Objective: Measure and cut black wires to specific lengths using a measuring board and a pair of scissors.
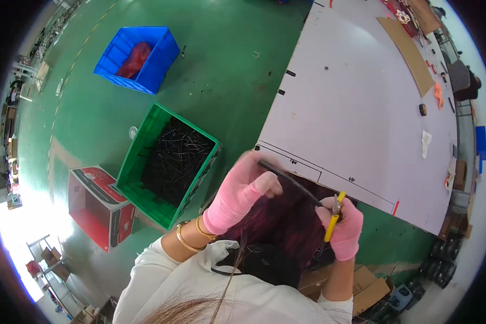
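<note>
L hand (pixel 242 190) pinches one end of a thin black rod (pixel 289 181) at the table's (pixel 356 108) near edge; R hand (pixel 343 227) is closed on yellow cutters (pixel 333 216) at its other end. Rod prob. light, stiff, slippery w/ gloves, so grip near the ends. Beyond: green crate (pixel 146 156) of rods.

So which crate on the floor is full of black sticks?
The green crate, nearest the left hand. The blue crate farther off holds only something red.

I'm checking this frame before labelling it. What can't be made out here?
Head view:
- Yellow-handled tool: its tip, hidden by the right hand.
- Dark strip: its end, inside the left hand.
- Lap: covered by dark red cloth.
- Green crate: dark contents too small to tell.
</note>
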`<state>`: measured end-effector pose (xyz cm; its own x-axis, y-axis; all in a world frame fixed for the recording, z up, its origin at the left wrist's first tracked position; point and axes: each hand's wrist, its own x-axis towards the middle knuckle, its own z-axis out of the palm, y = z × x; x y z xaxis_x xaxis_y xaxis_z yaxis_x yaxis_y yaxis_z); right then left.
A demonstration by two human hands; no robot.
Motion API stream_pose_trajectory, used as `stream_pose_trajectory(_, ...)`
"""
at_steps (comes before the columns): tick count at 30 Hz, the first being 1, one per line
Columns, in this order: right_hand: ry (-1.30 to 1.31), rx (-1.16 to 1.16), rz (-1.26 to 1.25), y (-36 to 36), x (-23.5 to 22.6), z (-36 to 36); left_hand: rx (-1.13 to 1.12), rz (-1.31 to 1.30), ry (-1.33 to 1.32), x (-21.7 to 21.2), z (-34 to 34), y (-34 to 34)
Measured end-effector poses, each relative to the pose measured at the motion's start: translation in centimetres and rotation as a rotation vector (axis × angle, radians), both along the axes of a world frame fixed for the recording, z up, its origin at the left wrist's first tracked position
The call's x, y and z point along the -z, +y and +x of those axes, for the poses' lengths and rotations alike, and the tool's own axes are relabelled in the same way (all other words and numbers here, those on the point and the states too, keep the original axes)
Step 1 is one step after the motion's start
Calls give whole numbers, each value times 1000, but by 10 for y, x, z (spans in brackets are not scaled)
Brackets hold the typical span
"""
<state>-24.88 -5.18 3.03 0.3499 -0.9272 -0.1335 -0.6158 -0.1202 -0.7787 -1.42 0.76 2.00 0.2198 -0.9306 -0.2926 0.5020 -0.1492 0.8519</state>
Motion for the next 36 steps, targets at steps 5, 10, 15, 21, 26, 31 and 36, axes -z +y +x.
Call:
stream_pose_trajectory(5, 95, -125, -11, -30, -1, 0, -174, -550, -1196, 20, -11, -7)
stream_pose_trajectory(10, 114, -163, -30, -44, -2, 22, -114, -527, -1479, 44, -41, -34)
stream_pose_trajectory(15, 204, -199, -20, -53, 1, 20, 38, -537, -1587, 60, -37, -43)
stream_pose_trajectory(21, 208, -169, 55, -57, 5, 14, 61, -504, -1560, 62, -29, -47)
stream_pose_trajectory(26, 258, -221, 71, -60, 2, 13, 84, -517, -1519, 59, -26, -47)
stream_pose_trajectory(31, 268, -240, 48, -61, -1, 18, 112, -529, -1499, 60, -26, -46)
stream_pose_trajectory(36, 253, -225, 42, -59, 0, 22, 137, -507, -1528, 63, -28, -44)
